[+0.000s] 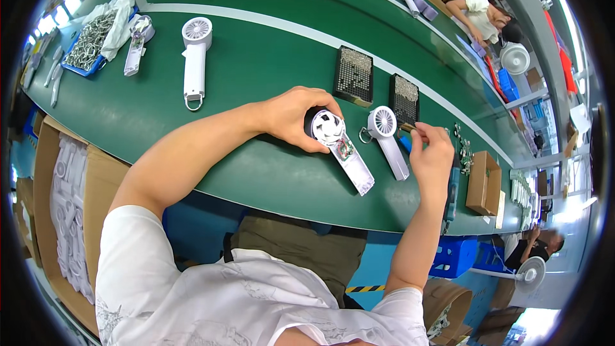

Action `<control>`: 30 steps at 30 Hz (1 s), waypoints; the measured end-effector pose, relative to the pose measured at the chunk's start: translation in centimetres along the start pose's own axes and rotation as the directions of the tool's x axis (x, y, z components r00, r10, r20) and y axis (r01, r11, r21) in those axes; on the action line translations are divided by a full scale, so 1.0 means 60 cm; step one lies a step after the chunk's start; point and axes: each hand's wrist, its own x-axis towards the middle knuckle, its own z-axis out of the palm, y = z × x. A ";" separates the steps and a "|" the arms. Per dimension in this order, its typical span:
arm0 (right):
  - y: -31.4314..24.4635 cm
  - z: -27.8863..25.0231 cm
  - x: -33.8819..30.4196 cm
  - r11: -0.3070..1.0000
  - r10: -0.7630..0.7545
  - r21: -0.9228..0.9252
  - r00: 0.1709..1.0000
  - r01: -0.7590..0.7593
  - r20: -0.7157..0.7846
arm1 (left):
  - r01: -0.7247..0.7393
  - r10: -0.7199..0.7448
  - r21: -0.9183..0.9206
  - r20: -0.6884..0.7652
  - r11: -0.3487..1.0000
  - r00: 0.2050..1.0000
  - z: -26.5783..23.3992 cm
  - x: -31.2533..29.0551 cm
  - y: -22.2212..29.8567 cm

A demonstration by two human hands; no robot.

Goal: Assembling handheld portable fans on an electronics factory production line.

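Note:
My left hand (298, 115) is wrapped round the head of an opened handheld fan (351, 165), a pale lilac one. Its blades and some wiring show, and the handle points toward me. To the right lies a closed handheld fan (389, 138) with a wrist loop at its head. My right hand (432, 147) is beyond that, fingers pinched together; anything between them is too small or hidden. A blue object (405, 142) lies beside those fingertips, partly covered. Just past them stands a black tray of small metal parts (405, 99), with a second black tray (353, 75) to its left.
Another closed fan (195, 61) and an open fan shell (136, 48) lie on the left of the green table. A blue bin of metal loops (93, 43) is farther left. Cartons stand at both sides (483, 182). Across the table a person (483, 19) works.

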 end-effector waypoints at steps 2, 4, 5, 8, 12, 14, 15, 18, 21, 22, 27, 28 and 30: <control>-0.050 -0.022 -0.002 0.985 -0.006 0.173 1.000 0.003 0.016 | 0.001 -0.001 0.015 0.011 1.000 1.000 -0.002 0.000 0.002; -0.096 -0.028 -0.016 0.904 -0.059 0.427 0.997 0.034 0.046 | 0.002 -0.002 0.012 0.008 1.000 1.000 -0.001 0.001 0.002; -0.120 -0.023 -0.028 0.870 -0.073 0.493 0.992 0.014 0.102 | 0.011 -0.011 0.015 0.008 1.000 1.000 -0.003 -0.002 0.000; -0.162 -0.003 -0.060 0.856 -0.114 0.517 0.979 0.010 0.171 | 0.016 -0.016 0.033 0.002 0.999 1.000 -0.002 -0.003 0.000; -0.182 0.022 -0.074 0.893 -0.144 0.448 0.972 0.048 0.183 | -0.018 0.017 -0.027 -0.052 0.999 0.998 -0.001 -0.014 -0.006; -0.179 0.025 -0.079 0.891 -0.084 0.455 0.978 -0.013 0.192 | -0.072 0.073 0.010 -0.055 0.997 0.996 0.003 -0.008 -0.002; -0.179 0.021 -0.080 0.889 -0.049 0.456 0.980 -0.046 0.194 | -0.083 0.085 0.027 -0.050 0.996 0.995 0.006 -0.003 -0.002; -0.185 0.021 -0.078 0.890 -0.076 0.455 0.981 -0.013 0.176 | -0.079 0.081 0.037 -0.048 0.996 0.996 0.018 0.006 -0.003; -0.186 0.021 -0.079 0.908 -0.096 0.418 0.980 0.014 0.175 | -0.077 0.080 0.039 -0.061 0.996 0.995 0.006 -0.003 0.004; -0.192 0.021 -0.075 0.914 -0.115 0.404 0.974 0.027 0.196 | -0.054 0.056 0.041 -0.060 0.998 0.997 0.004 -0.009 0.001; -0.187 0.032 -0.082 0.948 -0.131 0.309 0.981 0.081 0.144 | -0.035 0.038 0.059 -0.046 0.998 0.998 -0.003 0.000 0.003; -0.186 0.031 -0.082 0.951 -0.138 0.295 0.982 0.094 0.130 | -0.033 0.035 0.060 -0.040 0.998 0.999 -0.002 0.003 0.003; -0.182 0.028 -0.083 0.950 -0.123 0.304 0.984 0.079 0.129 | -0.047 0.048 0.053 -0.036 0.997 0.998 0.002 0.009 0.000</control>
